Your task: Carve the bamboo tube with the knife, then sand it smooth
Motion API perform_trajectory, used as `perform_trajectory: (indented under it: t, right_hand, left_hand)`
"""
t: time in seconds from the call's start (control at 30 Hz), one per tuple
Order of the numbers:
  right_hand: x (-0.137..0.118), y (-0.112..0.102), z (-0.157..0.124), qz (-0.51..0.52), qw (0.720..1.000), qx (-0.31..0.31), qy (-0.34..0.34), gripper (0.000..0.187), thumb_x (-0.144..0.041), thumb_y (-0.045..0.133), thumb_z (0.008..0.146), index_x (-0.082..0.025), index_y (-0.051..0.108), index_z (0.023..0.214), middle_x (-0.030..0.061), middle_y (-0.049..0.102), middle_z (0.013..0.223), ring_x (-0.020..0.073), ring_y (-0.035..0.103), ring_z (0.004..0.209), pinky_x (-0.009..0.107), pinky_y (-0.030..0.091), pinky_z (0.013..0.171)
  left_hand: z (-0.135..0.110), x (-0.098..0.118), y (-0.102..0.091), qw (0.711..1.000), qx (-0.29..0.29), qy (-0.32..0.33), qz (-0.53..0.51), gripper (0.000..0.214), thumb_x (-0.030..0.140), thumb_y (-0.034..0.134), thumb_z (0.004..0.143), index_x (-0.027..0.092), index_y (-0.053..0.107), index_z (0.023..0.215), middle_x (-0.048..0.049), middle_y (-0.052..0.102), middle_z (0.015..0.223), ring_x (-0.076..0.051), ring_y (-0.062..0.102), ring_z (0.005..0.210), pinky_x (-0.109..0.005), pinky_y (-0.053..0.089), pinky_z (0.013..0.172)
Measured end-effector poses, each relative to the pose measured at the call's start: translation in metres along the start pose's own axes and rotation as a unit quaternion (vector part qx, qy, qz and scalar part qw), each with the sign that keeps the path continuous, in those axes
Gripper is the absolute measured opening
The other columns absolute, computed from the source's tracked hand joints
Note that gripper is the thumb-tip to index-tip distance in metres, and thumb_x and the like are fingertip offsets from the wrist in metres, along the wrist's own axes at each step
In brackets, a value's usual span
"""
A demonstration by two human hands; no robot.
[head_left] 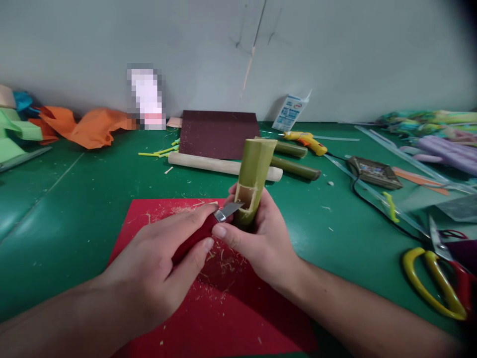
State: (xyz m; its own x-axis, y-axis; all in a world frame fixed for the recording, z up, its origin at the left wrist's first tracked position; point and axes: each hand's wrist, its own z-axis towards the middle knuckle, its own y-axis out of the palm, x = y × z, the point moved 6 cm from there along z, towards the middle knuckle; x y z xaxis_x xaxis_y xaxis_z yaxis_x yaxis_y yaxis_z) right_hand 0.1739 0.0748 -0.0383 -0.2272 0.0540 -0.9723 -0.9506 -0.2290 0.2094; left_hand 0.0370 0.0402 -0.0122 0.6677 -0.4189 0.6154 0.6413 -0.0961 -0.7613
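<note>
Over the red sheet (231, 318), left hand (156, 268) grips a knife (219, 219) — right hand (261, 233) clasps the bamboo (253, 179) — green table (74, 209) open around.

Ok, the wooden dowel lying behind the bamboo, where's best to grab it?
Probably the wooden dowel's bare left half, from above, fingers across its round shaft. It lies flat on the green table, and the upright bamboo piece blocks its right end.

Bamboo tube (253, 179) stands above mat (223, 318) (dowel (223, 165) behind).
</note>
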Motion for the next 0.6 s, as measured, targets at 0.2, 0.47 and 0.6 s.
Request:
perform_trajectory:
  t: [0.2, 0.47, 0.6]
  right_hand:
    - [0.0013, 0.0023, -0.0014, 0.040, 0.999, -0.005, 0.035, 0.045, -0.011, 0.074, 0.064, -0.025, 0.046, 0.096, -0.0101, 0.051, 0.066, 0.0049, 0.045, 0.057, 0.018, 0.039, 0.051]
    - [0.0044, 0.0020, -0.0009, 0.042, 0.998, 0.008, 0.046, 0.036, -0.013, 0.074, 0.063, -0.022, 0.047, 0.084, -0.0093, 0.048, 0.063, 0.0054, 0.041, 0.054, 0.019, 0.036, 0.050]
    - [0.0066, 0.0020, -0.0024, 0.024, 0.998, 0.021, 0.059, 0.029, -0.023, 0.073, 0.067, -0.022, 0.048, 0.082, -0.0076, 0.049, 0.064, 0.0061, 0.042, 0.053, 0.021, 0.036, 0.048]
  left_hand:
    - [0.0039, 0.0043, 0.0005, 1.000, -0.005, 0.018, -0.010, 0.041, 0.026, 0.046, 0.087, 0.022, 0.045, 0.128, -0.0040, 0.057, 0.122, -0.019, 0.054, 0.112, -0.032, 0.045, 0.098]
    - [0.0036, 0.0025, 0.0044, 0.999, 0.006, 0.042, 0.029, 0.043, 0.024, 0.045, 0.088, 0.020, 0.041, 0.130, -0.0068, 0.057, 0.122, -0.020, 0.054, 0.111, -0.036, 0.044, 0.099]
    - [0.0047, 0.0036, 0.0054, 0.998, 0.017, 0.045, 0.048, 0.045, 0.025, 0.045, 0.088, 0.020, 0.038, 0.133, -0.0068, 0.055, 0.126, -0.020, 0.053, 0.113, -0.034, 0.046, 0.096]
